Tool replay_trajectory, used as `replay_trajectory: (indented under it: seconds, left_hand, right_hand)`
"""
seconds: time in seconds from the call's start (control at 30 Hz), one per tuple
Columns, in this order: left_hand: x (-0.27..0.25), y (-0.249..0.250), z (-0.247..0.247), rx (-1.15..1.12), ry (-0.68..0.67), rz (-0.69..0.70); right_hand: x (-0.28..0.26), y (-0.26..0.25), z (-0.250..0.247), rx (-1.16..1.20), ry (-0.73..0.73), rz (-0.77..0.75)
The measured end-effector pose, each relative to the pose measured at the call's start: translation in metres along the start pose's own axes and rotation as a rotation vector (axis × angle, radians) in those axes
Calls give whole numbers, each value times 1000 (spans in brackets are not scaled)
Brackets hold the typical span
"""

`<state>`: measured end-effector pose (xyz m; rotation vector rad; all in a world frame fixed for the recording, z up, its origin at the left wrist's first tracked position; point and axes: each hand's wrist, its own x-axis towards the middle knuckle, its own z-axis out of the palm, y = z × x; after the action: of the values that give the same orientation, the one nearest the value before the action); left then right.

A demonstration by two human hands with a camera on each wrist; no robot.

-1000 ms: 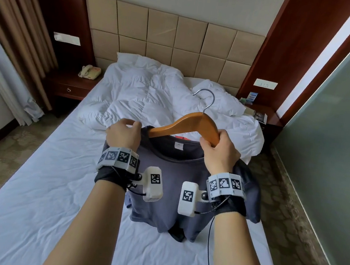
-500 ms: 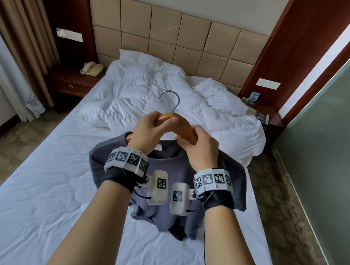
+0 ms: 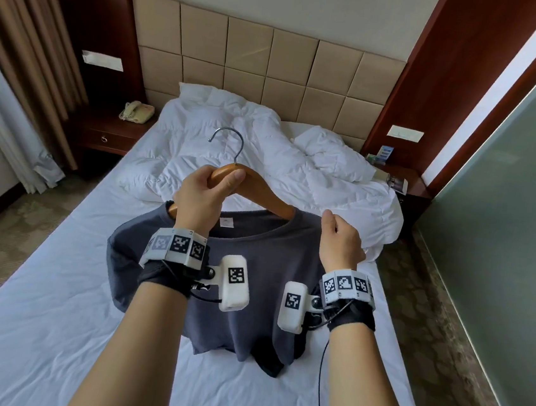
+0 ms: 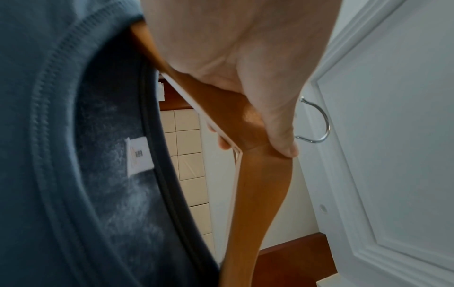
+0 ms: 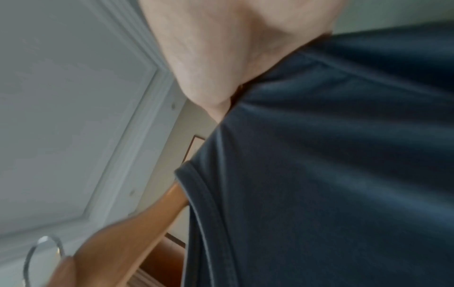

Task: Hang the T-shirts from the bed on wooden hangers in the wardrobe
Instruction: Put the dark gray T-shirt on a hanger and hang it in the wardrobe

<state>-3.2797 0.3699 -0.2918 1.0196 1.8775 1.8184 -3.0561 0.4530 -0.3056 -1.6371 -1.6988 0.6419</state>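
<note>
A dark grey T-shirt [image 3: 244, 286] hangs on a wooden hanger [image 3: 261, 195] with a metal hook [image 3: 230, 139], held up above the bed. My left hand [image 3: 208, 190] grips the hanger at its middle, just below the hook, thumb on top. In the left wrist view the hanger [image 4: 258, 174] runs under my thumb, with the T-shirt's collar and white label [image 4: 140, 155] beside it. My right hand [image 3: 339, 236] pinches the T-shirt's right shoulder over the hanger's arm. The right wrist view shows the T-shirt fabric [image 5: 331, 165] against my palm and the hanger [image 5: 137, 223] leaving the collar.
The bed [image 3: 35, 294] has a white sheet and a rumpled duvet [image 3: 296, 172] near the padded headboard. A bedside table with a telephone [image 3: 136, 111] stands at the left, another table [image 3: 404, 184] at the right. A glass wall [image 3: 505, 227] runs along the right.
My left hand moved from the T-shirt's left shoulder to the hanger's middle. My right hand left the hanger and went to the right shoulder. The T-shirt now spreads across both hanger arms.
</note>
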Motion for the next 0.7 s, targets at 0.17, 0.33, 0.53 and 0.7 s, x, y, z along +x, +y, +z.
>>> replay_trajectory:
  seconds: [0.17, 0.33, 0.53, 0.7]
  left_hand:
    - [2, -2, 1, -48, -22, -3]
    - [5, -2, 3, -32, -3, -17]
    - [4, -8, 8, -53, -21, -37]
    - [1, -5, 16, -72, -78, -57]
  right_hand:
    - [7, 24, 9, 318, 208, 66]
    - [12, 38, 15, 532, 54, 320]
    - [18, 55, 7, 515, 155, 519]
    - [20, 53, 2, 261, 266, 261]
